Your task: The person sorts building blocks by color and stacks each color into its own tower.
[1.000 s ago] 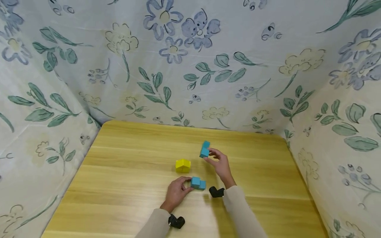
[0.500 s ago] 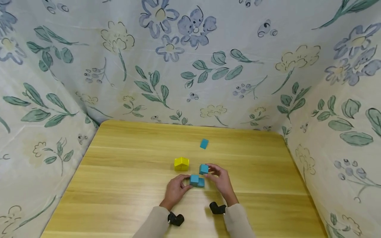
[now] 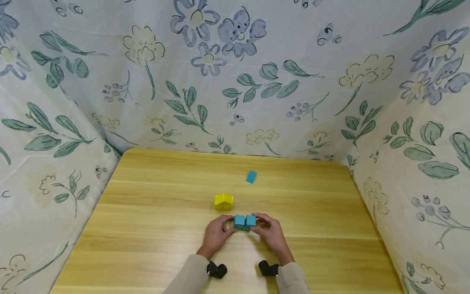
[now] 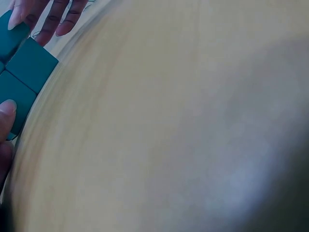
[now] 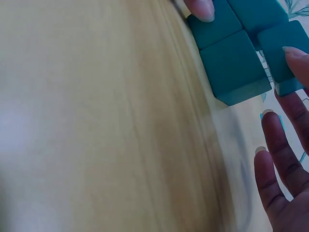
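Note:
Near the middle of the table, my left hand [image 3: 214,237] grips the left side of a small group of blue blocks [image 3: 239,221], its thumb on the near face. From the right, my right hand [image 3: 273,237] pinches a blue cube [image 3: 251,220] between thumb and fingers. That cube sits over the right lower block [image 5: 234,67], beside the upper left one, and the right wrist view shows a narrow gap under it. In the left wrist view, both thumbs press on the teal-looking faces of the blocks [image 4: 33,65].
Just behind the hands stands a yellow house-shaped block [image 3: 223,201]. Farther back lies a blue rectangular block [image 3: 251,177]. The wooden table [image 3: 154,179] is enclosed by floral cloth [image 3: 257,118] at the back and sides.
My right hand has brought its blue cube from the back toward me and leftward, over the right end of the blue group. The left hand keeps its hold, nearly still.

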### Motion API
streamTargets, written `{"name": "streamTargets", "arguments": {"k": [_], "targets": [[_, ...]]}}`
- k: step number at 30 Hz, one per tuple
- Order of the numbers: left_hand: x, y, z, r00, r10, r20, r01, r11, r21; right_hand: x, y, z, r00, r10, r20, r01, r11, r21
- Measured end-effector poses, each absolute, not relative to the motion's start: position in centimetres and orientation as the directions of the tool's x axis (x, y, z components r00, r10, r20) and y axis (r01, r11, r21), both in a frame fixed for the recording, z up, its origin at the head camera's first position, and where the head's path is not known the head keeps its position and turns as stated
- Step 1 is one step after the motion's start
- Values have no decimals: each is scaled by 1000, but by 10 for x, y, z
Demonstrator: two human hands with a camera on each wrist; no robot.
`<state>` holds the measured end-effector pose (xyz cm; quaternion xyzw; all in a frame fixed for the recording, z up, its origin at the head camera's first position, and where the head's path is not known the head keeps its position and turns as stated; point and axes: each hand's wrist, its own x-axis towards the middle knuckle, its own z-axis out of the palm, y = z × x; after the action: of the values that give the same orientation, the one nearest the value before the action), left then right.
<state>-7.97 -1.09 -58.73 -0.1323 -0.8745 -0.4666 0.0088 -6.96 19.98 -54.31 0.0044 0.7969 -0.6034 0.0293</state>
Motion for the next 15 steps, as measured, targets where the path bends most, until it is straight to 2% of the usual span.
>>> {"name": "streamTargets", "arguments": {"k": [9,15], "targets": [[-80,-11,-585,-967,227,115,222,535,815,-68,195,-541,-997,-70,29,-50,318,-947],[-79,-12,-583,-966,227,122,228,532,816,-70,197,-545,-997,-69,-29,6,315,-949]]}}
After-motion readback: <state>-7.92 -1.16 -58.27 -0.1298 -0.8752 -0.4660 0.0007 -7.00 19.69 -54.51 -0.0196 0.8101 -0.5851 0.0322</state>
